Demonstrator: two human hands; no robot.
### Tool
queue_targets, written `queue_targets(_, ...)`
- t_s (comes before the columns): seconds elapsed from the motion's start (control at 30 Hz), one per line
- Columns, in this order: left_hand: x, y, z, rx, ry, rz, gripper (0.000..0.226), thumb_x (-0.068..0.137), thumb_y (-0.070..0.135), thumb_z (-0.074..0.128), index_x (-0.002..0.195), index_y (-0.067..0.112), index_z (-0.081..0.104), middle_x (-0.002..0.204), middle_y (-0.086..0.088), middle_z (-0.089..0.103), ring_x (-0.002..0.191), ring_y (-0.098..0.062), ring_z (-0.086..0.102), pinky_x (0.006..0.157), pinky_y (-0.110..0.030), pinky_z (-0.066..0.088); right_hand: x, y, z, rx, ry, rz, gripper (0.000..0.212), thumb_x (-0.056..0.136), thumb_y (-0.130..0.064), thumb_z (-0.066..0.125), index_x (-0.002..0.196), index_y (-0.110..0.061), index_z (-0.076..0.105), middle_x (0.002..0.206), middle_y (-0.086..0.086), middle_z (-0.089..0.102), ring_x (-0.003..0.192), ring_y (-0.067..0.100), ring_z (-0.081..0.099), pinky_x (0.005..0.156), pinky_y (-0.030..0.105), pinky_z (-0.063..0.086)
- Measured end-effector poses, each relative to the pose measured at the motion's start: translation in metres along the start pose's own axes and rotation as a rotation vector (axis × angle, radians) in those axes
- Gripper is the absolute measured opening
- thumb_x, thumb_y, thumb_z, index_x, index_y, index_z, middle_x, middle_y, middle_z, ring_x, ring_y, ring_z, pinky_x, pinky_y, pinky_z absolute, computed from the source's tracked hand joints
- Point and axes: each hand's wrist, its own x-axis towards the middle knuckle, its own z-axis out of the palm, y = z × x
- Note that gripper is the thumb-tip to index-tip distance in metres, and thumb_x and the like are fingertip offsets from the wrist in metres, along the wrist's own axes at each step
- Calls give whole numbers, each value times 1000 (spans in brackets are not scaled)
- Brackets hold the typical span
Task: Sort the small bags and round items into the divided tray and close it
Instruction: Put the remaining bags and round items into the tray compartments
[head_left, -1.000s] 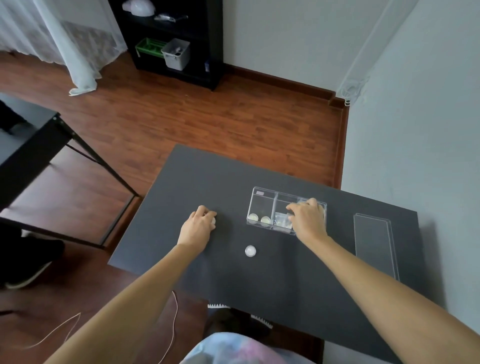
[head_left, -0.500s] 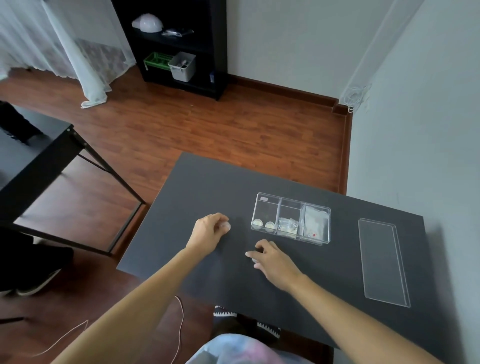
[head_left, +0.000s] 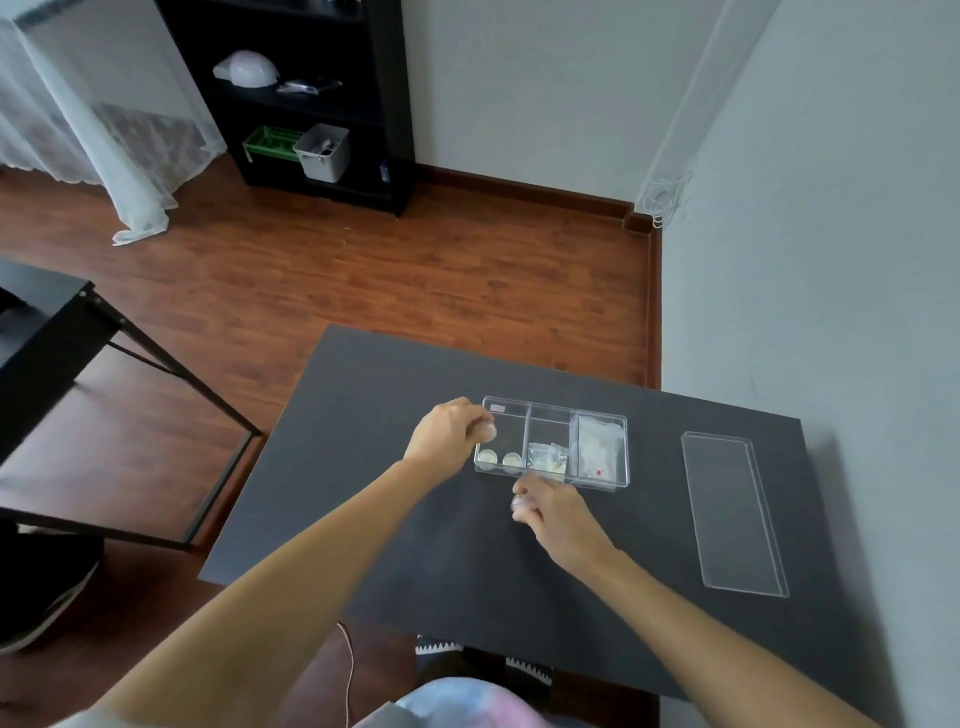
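A clear divided tray (head_left: 551, 407) sits on the dark table (head_left: 395, 545). Its left compartment holds two round items (head_left: 500, 458). The middle one holds a small bag (head_left: 546, 460), the right one a white bag (head_left: 598, 447). My left hand (head_left: 449, 434) is at the tray's left edge, fingers closed on a pale round item (head_left: 488, 430) over the left compartment. My right hand (head_left: 553, 514) is just in front of the tray, pinching another round item (head_left: 519, 503) at its fingertips.
The tray's clear lid (head_left: 732, 512) lies flat on the table to the right, near the wall. A black side table (head_left: 47, 332) stands to the left, a black shelf (head_left: 311, 98) at the back. A cable (head_left: 348, 670) hangs below the table's near edge.
My left hand carried its round item right, to the tray's left compartment. My right hand left the tray, picked up the round item from the table and lifted it toward the tray.
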Motion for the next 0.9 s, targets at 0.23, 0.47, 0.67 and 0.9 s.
queue_targets(0.23,30,16,14,442,-130,90,26,82,4,51,93,22,66,99,5,68,101,-24,50,82,-30,39,-2,11,-15,107,216,66,14,95,-21,55,104,-14,63,97,3,69,93,17,60,84,27,47)
queue_targets(0.47,41,18,27,758,-208,51,27,80,10,55,98,24,70,94,1,69,108,-20,47,92,-34,31,-8,22,-13,125,266,93,13,92,-16,59,101,-11,66,94,8,71,89,22,62,84,34,50)
queue_targets(0.67,44,21,27,835,-221,54,28,75,5,56,90,24,70,90,1,68,108,-22,44,98,-38,27,-8,22,-11,128,320,71,13,89,-11,63,98,-5,71,89,7,70,81,17,62,81,28,50)
queue_targets(0.9,42,20,30,837,-217,63,23,73,2,58,85,19,68,85,0,66,111,-25,41,106,-44,21,-5,19,-14,176,333,64,14,89,-12,64,99,-7,71,91,4,65,81,7,55,81,8,37)
